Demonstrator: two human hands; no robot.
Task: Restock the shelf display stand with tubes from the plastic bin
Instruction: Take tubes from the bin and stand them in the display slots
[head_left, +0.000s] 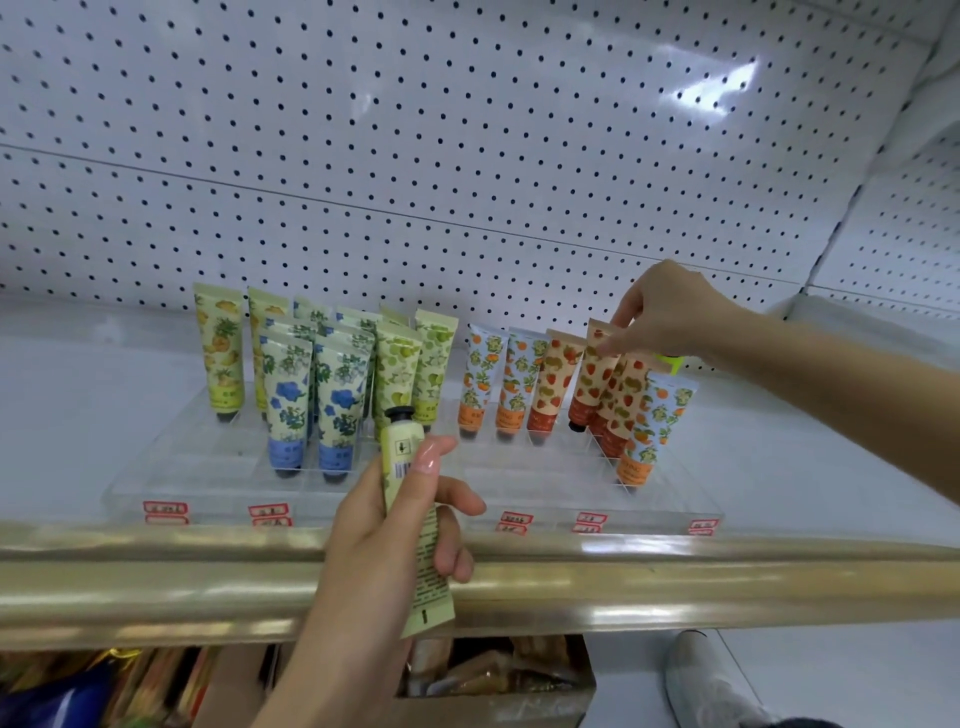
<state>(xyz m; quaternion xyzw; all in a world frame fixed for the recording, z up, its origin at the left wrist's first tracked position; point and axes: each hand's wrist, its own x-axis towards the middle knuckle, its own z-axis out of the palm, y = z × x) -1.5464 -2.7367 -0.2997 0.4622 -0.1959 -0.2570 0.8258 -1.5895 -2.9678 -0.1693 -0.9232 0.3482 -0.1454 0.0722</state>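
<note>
A white pegboard (467, 130) with dark holes backs a white shelf (78, 415). A shiny gold rail (156, 587) runs along the shelf's front edge. Just behind the rail sits a row of red labels (165, 508). Below the shelf, a cardboard box (498, 701) holds wrapped packets (493, 675), with colourful bags (78, 686) to its left. A white shoe (701, 680) stands on the pale floor (831, 665).
</note>
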